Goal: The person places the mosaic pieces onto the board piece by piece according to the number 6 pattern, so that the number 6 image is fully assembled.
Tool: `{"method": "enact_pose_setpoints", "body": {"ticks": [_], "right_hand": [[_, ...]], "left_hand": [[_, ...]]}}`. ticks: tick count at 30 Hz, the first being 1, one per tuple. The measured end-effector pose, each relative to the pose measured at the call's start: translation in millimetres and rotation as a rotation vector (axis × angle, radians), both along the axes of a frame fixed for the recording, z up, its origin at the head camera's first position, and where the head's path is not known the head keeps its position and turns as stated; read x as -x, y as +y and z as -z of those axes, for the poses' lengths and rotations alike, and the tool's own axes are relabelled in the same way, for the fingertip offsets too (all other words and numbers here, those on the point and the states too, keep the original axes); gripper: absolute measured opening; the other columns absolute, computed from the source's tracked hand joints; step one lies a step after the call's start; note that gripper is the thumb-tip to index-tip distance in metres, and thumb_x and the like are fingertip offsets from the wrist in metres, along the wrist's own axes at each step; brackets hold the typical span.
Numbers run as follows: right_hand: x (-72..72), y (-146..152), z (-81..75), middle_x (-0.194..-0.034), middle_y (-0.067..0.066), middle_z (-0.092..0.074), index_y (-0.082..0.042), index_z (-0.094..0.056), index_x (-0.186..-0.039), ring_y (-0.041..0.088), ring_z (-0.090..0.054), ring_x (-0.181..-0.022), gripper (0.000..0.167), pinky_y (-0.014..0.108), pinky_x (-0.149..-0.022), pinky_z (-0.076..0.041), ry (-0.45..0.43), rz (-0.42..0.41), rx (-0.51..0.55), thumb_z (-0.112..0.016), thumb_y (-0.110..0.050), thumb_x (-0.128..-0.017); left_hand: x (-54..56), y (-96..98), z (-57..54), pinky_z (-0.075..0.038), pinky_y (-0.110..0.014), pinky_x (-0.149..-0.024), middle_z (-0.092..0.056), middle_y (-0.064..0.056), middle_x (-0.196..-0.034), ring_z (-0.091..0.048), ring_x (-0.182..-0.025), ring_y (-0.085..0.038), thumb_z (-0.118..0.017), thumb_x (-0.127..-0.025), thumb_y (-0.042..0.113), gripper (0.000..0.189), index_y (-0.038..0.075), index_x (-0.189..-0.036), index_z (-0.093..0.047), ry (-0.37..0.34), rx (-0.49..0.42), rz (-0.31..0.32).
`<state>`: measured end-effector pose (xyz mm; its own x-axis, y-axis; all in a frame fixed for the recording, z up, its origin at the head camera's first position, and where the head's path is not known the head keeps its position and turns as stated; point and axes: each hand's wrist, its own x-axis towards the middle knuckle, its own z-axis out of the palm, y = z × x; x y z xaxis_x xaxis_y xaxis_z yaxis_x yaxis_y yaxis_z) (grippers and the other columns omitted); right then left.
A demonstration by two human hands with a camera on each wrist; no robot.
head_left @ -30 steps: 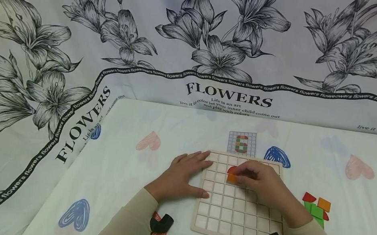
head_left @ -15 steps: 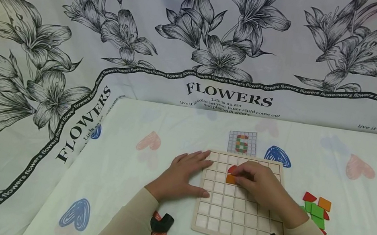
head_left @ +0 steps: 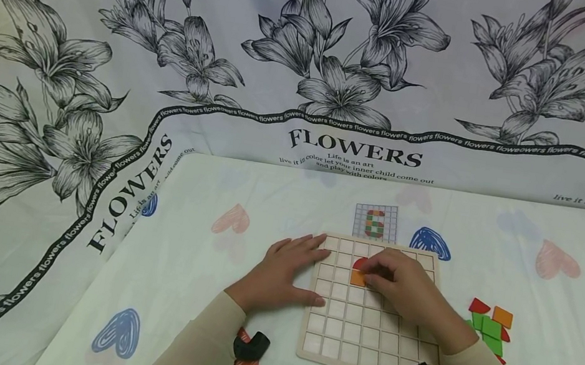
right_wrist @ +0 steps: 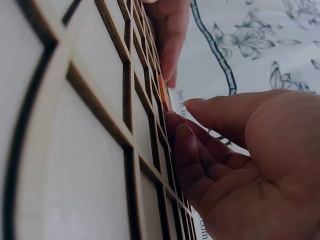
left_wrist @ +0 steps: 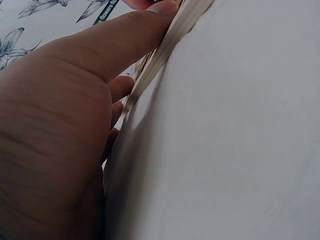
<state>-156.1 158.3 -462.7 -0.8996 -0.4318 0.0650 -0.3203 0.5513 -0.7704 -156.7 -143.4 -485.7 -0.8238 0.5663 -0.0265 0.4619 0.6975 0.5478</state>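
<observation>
A wooden grid board (head_left: 344,331) lies flat on the table. In one of its upper cells sits an orange square tile (head_left: 358,278), just below a red rounded tile (head_left: 359,262). My right hand (head_left: 415,292) reaches over the board, fingers curled, thumb and fingertips at the right side of the orange tile and partly covering it. The right wrist view shows the orange tile edge-on beside the fingertips (right_wrist: 175,120). With fingers spread, my left hand (head_left: 280,278) rests on the board's left edge; in the left wrist view its thumb lies over the rim.
A small printed grid card (head_left: 375,222) with a coloured pattern lies beyond the board. Right of the board is a loose pile with green tiles (head_left: 492,328), red tiles and an orange tile (head_left: 502,317). A heart-print cloth (head_left: 191,255) covers the table.
The orange tile has shifted slightly down and left and lies squarer in its cell. My right hand has moved slightly left with it, while the left hand stays in place.
</observation>
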Motion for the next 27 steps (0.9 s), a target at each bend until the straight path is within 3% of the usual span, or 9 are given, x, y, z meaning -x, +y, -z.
{"method": "enact_pose_setpoints", "body": {"ticks": [27], "right_hand": [[0.7, 0.3, -7.3, -0.113, -0.005, -0.072, -0.015, -0.076, -0.119, 0.019, -0.065, -0.097, 0.021, 0.036, -0.088, -0.057, -0.079, -0.027, 0.078, -0.077, -0.004, -0.101]], "left_hand": [[0.0, -0.7, 0.3, -0.010, -0.052, -0.129, -0.019, 0.015, -0.179, -0.012, -0.163, -0.011, -0.078, -0.092, 0.068, 0.092, 0.028, -0.168, -0.045, 0.009, -0.014, 0.014]]}}
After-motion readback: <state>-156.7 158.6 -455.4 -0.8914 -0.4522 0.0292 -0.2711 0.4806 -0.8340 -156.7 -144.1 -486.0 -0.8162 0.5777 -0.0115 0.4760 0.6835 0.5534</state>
